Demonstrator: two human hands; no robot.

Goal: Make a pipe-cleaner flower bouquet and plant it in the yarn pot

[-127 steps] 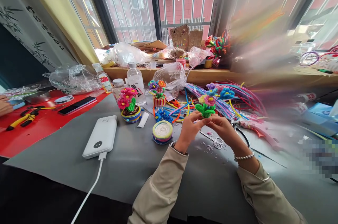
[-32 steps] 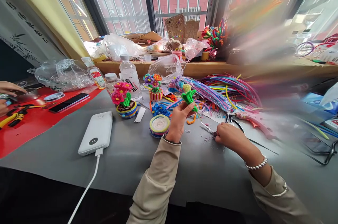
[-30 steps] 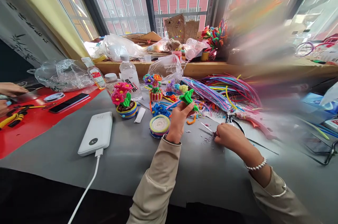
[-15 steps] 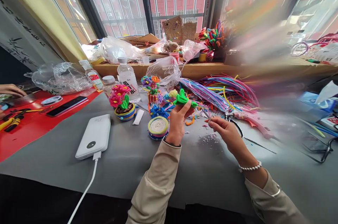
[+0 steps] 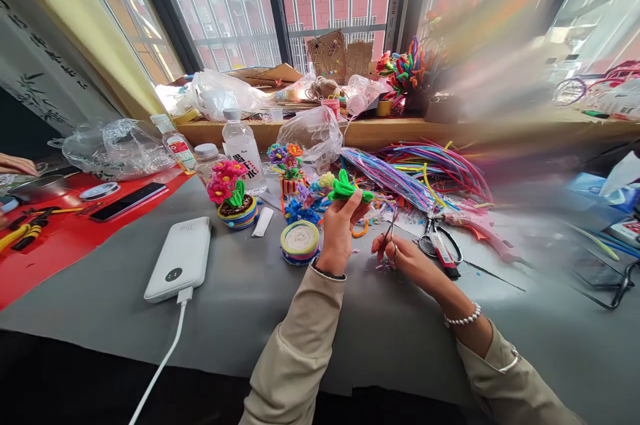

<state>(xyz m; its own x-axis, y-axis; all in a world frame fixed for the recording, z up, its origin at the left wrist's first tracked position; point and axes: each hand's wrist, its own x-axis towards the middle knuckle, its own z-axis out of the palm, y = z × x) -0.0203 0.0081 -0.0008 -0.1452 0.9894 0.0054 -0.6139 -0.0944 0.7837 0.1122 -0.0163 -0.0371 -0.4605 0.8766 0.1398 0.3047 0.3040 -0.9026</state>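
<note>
Between the fingers and thumb of my left hand (image 5: 337,231) is a bright green pipe-cleaner piece (image 5: 345,187) with bent, leaf-like loops. My right hand (image 5: 407,258) grips small scissors (image 5: 393,231) by the handles, their blades pointing up and away, apart from the green piece. Left of my left wrist sits a round pot (image 5: 300,241) wrapped in coloured pipe cleaners, with a white top. Behind it lie blue pipe-cleaner flowers (image 5: 303,211). A pot of pink pipe-cleaner flowers (image 5: 227,181) stands further left. Fluffy purple scraps lie by my right fingers.
Bundled pipe cleaners (image 5: 395,175) spread across the back. Right of my hand lie black-handled scissors (image 5: 427,245), a utility knife (image 5: 445,255) and a pink glue gun (image 5: 485,235). A white power bank (image 5: 180,258) with a cable is at left. A co-worker's hand (image 5: 17,165) shows far left.
My right hand has moved left and lower, and the scissors now point more upright. This uncovers the utility knife and black-handled scissors. My left hand stays nearly still with the green piece.
</note>
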